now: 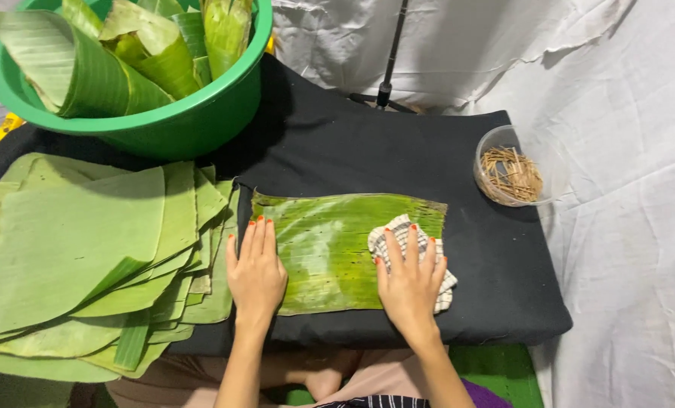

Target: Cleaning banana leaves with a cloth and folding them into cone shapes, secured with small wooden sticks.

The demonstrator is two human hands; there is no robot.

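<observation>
The left hand (pixel 256 273) lies flat and open, fingers together, pressing the left end of a banana leaf (pixel 330 249) spread on the black desk (pixel 496 287). The right hand (pixel 411 283), fingers spread, presses a checked cloth (pixel 398 234) onto the leaf's right end.

bright, even light from above; wet glare on the leaf (pixel 330 249), soft shadow under the basin (pixel 164 128), focus sharp throughout.

Leaf (pixel 330 242) centre on table (pixel 504 302), leaf stack (pixel 88 257) left — basin (pixel 164 128) behind, bowl (pixel 515 175) right
</observation>
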